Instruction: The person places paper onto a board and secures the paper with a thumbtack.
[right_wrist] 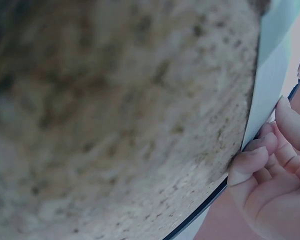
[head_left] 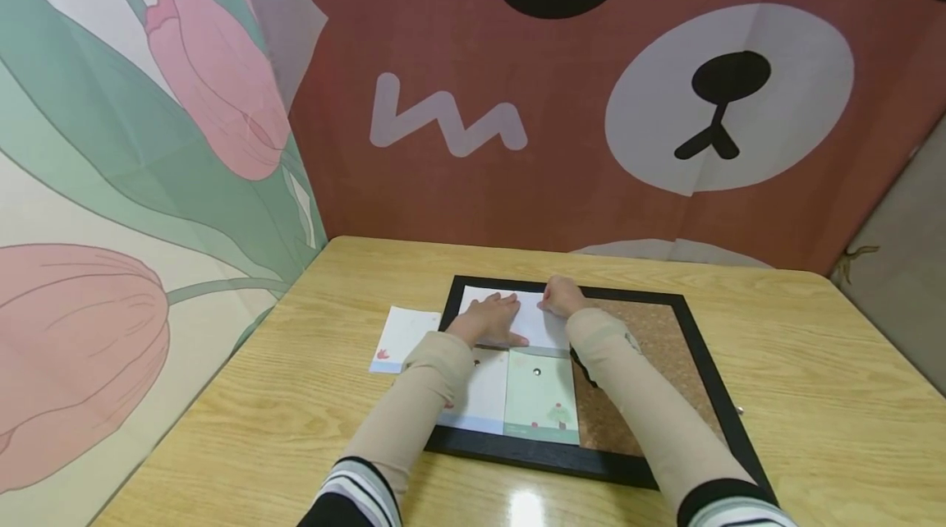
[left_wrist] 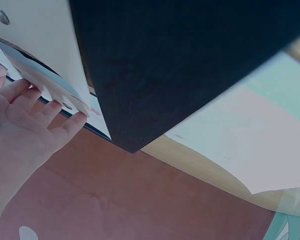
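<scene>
A corkboard (head_left: 628, 379) in a black frame lies on the table. At its upper left is a white sheet of paper (head_left: 543, 328). My left hand (head_left: 488, 320) rests on this sheet with fingers spread; in the left wrist view its fingertips (left_wrist: 76, 121) touch the paper. At the sheet's right edge, my right hand (head_left: 563, 297) has curled fingers, and the right wrist view shows thumb and fingers at the paper's edge. Below are a white sheet (head_left: 484, 404) and a green sheet (head_left: 542, 404), each with a round metal pin near its top.
Another white sheet (head_left: 402, 334) lies left of the board, reaching its frame. A small shiny object (head_left: 740, 410) lies by the board's right side. The wooden table (head_left: 828, 346) meets a printed bear cloth (head_left: 458, 199) behind and a tulip cloth (head_left: 222, 207) at left.
</scene>
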Demonstrator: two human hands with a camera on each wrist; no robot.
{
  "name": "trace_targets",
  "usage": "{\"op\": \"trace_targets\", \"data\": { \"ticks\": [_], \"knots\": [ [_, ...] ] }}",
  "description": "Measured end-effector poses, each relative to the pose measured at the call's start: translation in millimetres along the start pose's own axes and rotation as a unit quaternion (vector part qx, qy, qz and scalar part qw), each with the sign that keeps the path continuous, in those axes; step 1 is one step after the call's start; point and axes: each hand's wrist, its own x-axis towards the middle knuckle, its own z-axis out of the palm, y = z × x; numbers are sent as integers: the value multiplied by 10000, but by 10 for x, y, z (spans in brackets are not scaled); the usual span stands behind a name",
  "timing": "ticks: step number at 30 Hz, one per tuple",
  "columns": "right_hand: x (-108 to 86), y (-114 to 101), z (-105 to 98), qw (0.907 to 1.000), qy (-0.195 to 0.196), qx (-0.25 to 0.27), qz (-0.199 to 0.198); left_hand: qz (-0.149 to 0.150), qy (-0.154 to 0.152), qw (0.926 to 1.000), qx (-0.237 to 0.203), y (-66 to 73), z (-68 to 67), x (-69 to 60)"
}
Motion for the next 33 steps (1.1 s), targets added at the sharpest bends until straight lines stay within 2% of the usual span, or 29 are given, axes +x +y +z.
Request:
{"op": "trace_targets", "data": {
  "ticks": [2, 4, 5, 7, 9, 10, 11, 13, 14, 17, 18, 20, 21, 24, 30, 33],
  "knots": [
    [-492, -408, -336, 10000, -72, -19, 39, 16, -1, 10000, 3, 1, -1, 0],
    [-741, -588, -482, 9999, -11, -67, -90, 31, -3, 10000, 1, 2, -1, -1],
    [-794, -616, -509, 9998, 0, -86, -156, 37, -6, 10000, -5, 2, 0, 1],
    [-776, -599, -498, 9999, -65, -56, -143, 41, -8, 10000, -14, 1, 8, 7],
    [-618, -467, -405, 9997, -155, 11, -162, 34, -7, 10000, 1, 0, 15, 12],
    [-551, -393, -349, 9995, -149, 34, -287, 31, 0, 10000, 20, -2, 19, 14],
    [-386, -224, -241, 9986, -79, 124, -514, 27, -3, 10000, 41, -3, 22, 16],
    [-189, -43, -141, 9973, -197, 106, -696, 20, 13, 10000, 78, -5, 23, 15],
    [-87, 76, -73, 9944, -91, 45, -1048, 18, 20, 9999, 98, -5, 21, 12],
    [-64, 123, -85, 9919, -187, -121, -1254, 17, 19, 9999, 111, -4, 15, 8],
    [-188, 9, -175, 9930, -321, -181, -1119, 16, 19, 9999, 116, -3, 13, 6],
    [-373, -112, -281, 9919, -331, -201, -1208, 26, 13, 9999, 134, -3, 9, 4],
    [-505, -216, -369, 9927, -452, -233, -1093, 31, 7, 9999, 134, -3, 7, 5],
    [-725, -324, -492, 9902, -446, -313, -1285, 40, -4, 9999, 122, -4, 4, 5],
    [-862, -328, -572, 9860, -477, -544, -1502, 39, -65, 9999, 120, -8, 3, 8],
    [-884, -296, -593, 9871, -529, -491, -1431, 24, -97, 9999, 113, -5, -1, 2]
  ]
}}
